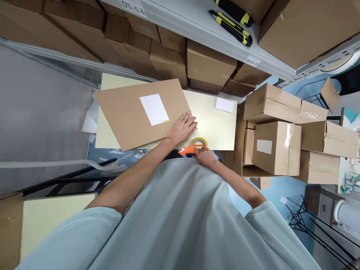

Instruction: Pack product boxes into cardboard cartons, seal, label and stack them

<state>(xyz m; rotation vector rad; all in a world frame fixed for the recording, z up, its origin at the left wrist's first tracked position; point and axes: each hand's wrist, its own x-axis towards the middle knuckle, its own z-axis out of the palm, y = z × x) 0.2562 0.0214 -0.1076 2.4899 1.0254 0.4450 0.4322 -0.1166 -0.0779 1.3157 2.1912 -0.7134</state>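
A flat cardboard box (126, 116) with a white label (154, 109) lies at an angle on the pale table (208, 123). Over its right edge rests my left hand (182, 128), open, fingers stretched out and laid flat. Close to my body, at the table's front edge, my right hand (206, 156) is closed around an orange tape dispenser (188, 150). A yellow-rimmed roll of tape (199, 141) shows just beyond it, seemingly mounted in the dispenser. The fingers partly hide the dispenser's handle.
Stacked cardboard boxes (277, 148) stand right of the table. A small white stack of labels or cards (224, 105) sits at the table's back right. Above runs a metal shelf (194, 22) holding two utility knives (232, 28); more boxes (210, 62) line up beneath it.
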